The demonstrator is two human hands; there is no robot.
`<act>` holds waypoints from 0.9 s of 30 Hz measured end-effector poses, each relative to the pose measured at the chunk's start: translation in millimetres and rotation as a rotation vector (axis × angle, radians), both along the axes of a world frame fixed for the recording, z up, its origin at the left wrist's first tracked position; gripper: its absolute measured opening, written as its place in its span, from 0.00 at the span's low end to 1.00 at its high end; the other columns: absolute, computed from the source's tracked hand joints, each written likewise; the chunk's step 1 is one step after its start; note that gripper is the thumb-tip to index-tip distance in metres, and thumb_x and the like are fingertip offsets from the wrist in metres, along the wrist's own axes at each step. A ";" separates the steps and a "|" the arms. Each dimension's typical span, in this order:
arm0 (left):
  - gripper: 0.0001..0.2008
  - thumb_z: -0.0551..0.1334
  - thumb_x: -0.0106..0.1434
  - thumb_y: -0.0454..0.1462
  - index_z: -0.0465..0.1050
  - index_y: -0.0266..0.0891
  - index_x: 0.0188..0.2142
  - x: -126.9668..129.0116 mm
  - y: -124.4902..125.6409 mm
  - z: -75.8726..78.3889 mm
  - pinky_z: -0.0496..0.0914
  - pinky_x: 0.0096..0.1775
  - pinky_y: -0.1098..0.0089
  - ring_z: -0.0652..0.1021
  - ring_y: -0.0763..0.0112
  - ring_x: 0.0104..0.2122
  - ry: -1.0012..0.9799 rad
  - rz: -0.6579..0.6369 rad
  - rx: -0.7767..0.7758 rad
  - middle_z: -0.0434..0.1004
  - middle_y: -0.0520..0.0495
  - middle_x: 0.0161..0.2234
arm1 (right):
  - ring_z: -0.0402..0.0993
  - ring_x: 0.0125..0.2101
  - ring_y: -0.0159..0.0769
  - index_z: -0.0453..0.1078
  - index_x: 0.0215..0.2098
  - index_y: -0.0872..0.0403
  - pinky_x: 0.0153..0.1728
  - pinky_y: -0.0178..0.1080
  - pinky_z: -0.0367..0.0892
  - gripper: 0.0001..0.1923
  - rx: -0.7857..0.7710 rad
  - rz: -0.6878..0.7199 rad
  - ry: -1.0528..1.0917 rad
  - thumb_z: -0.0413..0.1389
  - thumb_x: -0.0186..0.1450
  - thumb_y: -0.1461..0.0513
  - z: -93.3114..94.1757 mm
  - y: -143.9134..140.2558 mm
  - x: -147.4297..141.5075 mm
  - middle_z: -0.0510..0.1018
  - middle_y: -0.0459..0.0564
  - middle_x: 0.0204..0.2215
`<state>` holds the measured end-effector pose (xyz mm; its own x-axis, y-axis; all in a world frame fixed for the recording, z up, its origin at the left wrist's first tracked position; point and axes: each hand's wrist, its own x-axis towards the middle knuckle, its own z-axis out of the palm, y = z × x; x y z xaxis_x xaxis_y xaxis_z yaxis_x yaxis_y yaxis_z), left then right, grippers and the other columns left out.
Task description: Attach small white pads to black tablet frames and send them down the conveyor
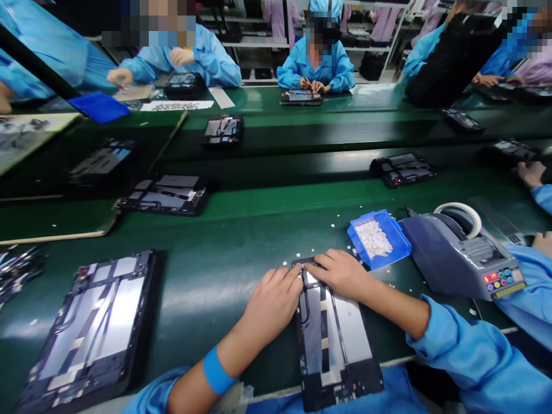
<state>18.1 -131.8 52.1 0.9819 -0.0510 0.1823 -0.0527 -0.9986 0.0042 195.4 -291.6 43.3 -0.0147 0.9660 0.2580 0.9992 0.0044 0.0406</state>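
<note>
An opened tablet (349, 322) lies in front of me at a slight tilt, its flat silver battery panels, black ribbon cables and dark frame exposed. My left hand (276, 299) rests at its upper left edge with the fingers drawn together. From the other side, my right hand (342, 275) reaches over the tablet's top end, its fingers bent and closed, the tips nearly meeting the left ones. Anything pinched between the fingertips is too small or hidden to name. A blue wristband (218, 371) circles my left wrist.
Left of me lies a larger-looking opened tablet (95, 322). A blue tray (399, 244) of small pale pieces stands beside a grey tape dispenser (448, 253). More opened tablets (168, 194) sit on the green line (267, 201). Co-workers in blue work opposite and at right.
</note>
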 end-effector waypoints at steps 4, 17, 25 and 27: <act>0.10 0.57 0.70 0.30 0.77 0.39 0.45 0.7 1.7 1.0 0.67 0.48 0.56 0.77 0.53 0.50 0.006 -0.014 -0.001 0.79 0.39 0.57 | 0.66 0.38 0.41 0.71 0.59 0.52 0.34 0.41 0.60 0.16 -0.026 0.012 -0.032 0.52 0.75 0.64 2.1 0.1 1.1 0.78 0.54 0.42; 0.09 0.58 0.70 0.31 0.76 0.39 0.43 2.1 8.4 3.6 0.68 0.49 0.55 0.77 0.53 0.51 0.006 0.020 -0.159 0.80 0.42 0.55 | 0.66 0.38 0.43 0.70 0.59 0.53 0.33 0.42 0.60 0.16 -0.091 0.004 -0.104 0.51 0.75 0.65 5.5 1.1 -0.3 0.78 0.55 0.45; 0.08 0.58 0.70 0.31 0.76 0.40 0.42 2.1 8.9 2.2 0.69 0.51 0.53 0.76 0.51 0.53 -0.002 0.023 -0.181 0.80 0.42 0.56 | 0.66 0.40 0.43 0.67 0.62 0.56 0.34 0.42 0.61 0.19 -0.137 0.044 -0.111 0.50 0.74 0.66 5.5 -0.4 4.2 0.77 0.56 0.46; 0.08 0.57 0.70 0.31 0.76 0.39 0.42 0.7 6.5 0.9 0.69 0.51 0.51 0.76 0.49 0.53 -0.006 0.016 -0.159 0.79 0.41 0.57 | 0.66 0.40 0.43 0.66 0.62 0.56 0.34 0.42 0.61 0.19 -0.146 0.047 -0.121 0.49 0.75 0.66 5.2 -0.7 4.5 0.77 0.57 0.47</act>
